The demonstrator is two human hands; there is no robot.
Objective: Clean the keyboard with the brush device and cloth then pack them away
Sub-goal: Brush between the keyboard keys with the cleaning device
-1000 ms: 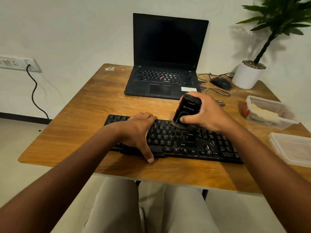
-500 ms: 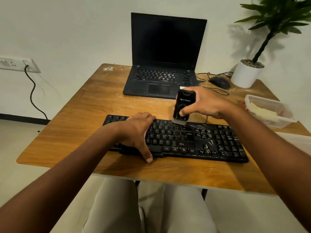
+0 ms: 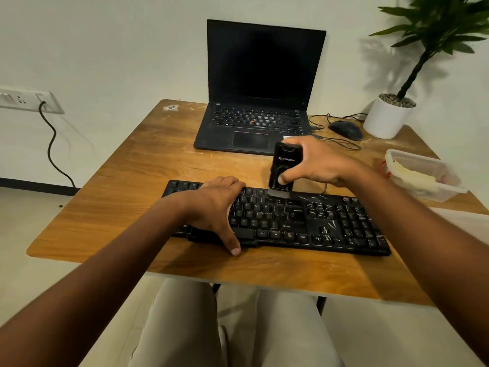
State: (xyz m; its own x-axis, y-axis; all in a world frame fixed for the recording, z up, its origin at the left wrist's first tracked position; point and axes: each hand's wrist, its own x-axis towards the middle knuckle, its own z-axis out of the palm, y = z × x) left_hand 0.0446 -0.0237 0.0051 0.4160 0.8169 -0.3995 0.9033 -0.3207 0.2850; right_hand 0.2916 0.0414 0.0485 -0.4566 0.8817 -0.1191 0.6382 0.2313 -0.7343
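we see the right hand (image 3: 320, 162) grasping the black brush device (image 3: 284, 165) upright, fingers wrapped round its far side and the thumb pressed on its lower front. the bristle end of the device touches the top row of the black keyboard (image 3: 304, 221), roughly at its middle, at the far edge. the left hand (image 3: 215, 207) lies palm down over the left part of the keyboard, its fingers curved over the keys and far edge, its thumb reaching down past the near edge so the tip rests on the wooden table (image 3: 119, 181); it braces the keyboard rather than lifting it. the keyboard lies flat across the near half of the table, slightly skewed, its right end nearer to us.

behind it an open laptop (image 3: 262, 88) with a dark screen stands at the far edge. to the laptop's right sit a black mouse (image 3: 345, 129) with its cable and a white pot (image 3: 385, 119) holding a green plant. at the right edge of the table stands a clear plastic container (image 3: 423, 176) with something pale inside; we cannot tell whether this is the cloth. on the wall at left a socket strip (image 3: 26, 99) has a dark cable hanging from it. below the table edge we see light trousers (image 3: 185, 327).
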